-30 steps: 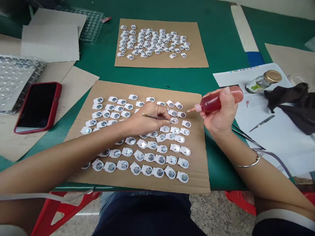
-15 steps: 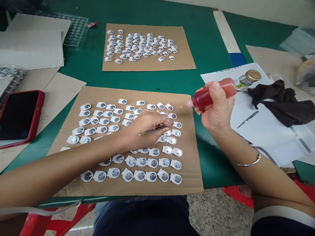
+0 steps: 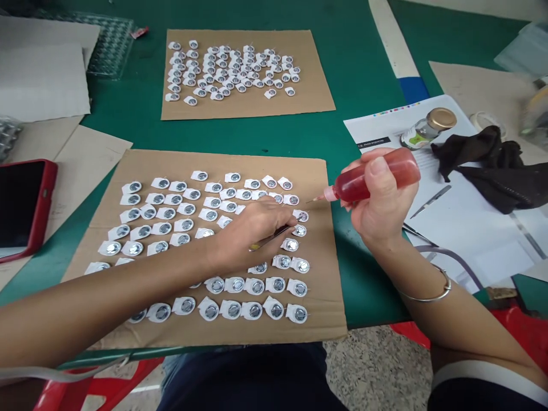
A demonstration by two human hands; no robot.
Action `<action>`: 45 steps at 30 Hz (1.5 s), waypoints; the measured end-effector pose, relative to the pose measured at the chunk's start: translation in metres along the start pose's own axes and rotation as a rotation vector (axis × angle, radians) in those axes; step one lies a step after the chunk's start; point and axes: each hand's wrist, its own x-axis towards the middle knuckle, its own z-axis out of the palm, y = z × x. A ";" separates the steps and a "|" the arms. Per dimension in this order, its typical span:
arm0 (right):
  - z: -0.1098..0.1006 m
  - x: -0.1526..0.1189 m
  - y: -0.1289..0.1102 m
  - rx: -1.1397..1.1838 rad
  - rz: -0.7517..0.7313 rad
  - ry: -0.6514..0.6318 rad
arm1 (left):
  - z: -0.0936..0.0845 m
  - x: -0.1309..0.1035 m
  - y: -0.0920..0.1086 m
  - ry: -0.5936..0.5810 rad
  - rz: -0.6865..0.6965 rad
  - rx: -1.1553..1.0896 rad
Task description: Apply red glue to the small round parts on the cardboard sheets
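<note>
My left hand (image 3: pixel 259 228) rests over the right part of a cardboard sheet (image 3: pixel 334 319), its fingers closed on slim metal tweezers (image 3: pixel 269 238). The tips are at a small white-tabbed disc (image 3: pixel 301 216) near the sheet's right side; whether they grip it I cannot tell. My right hand (image 3: pixel 381 214) wraps round a squeeze bottle (image 3: pixel 353 185) of red liquid, tilted with its thin needle tip pointing left. That tip hovers just above and right of the disc. Rows of similar silver-centred discs (image 3: pixel 254 310) cover the sheet, some hidden under my left hand and forearm.
A second cardboard sheet (image 3: pixel 314 97) with many discs lies farther back. At right are papers (image 3: pixel 471 251), a glass jar (image 3: pixel 428 128), a black cloth (image 3: pixel 505 177) and a pen-like tool (image 3: pixel 430 201). A red-cased phone (image 3: pixel 47 200) and grey boards (image 3: pixel 47 80) sit at left.
The view has shifted, so the sheets appear farther left. Against the near sheet, my left hand with the tweezers has moved slightly right, and the bottle tip has come lower, beside the disc.
</note>
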 end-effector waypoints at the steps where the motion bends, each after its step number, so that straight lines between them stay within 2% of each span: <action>1: 0.000 0.000 -0.001 0.019 -0.002 0.005 | 0.000 0.000 0.000 0.003 0.001 -0.002; 4: -0.001 0.000 -0.001 0.051 0.005 0.017 | 0.000 0.001 0.000 -0.013 0.036 0.013; 7: -0.002 -0.001 0.003 -0.013 0.006 -0.022 | 0.001 0.003 0.003 -0.047 0.109 0.111; 12: -0.004 -0.006 0.011 -0.117 0.013 -0.098 | 0.011 0.003 0.013 -0.068 0.280 0.459; 17: -0.003 -0.011 0.009 -0.270 0.016 -0.145 | 0.021 -0.001 0.025 -0.036 0.346 0.732; 31: 0.003 -0.012 0.010 -0.328 -0.066 -0.184 | 0.022 -0.002 0.028 -0.048 0.328 0.665; 45: 0.002 -0.012 0.018 -0.322 -0.049 -0.167 | 0.023 -0.003 0.026 -0.017 0.351 0.724</action>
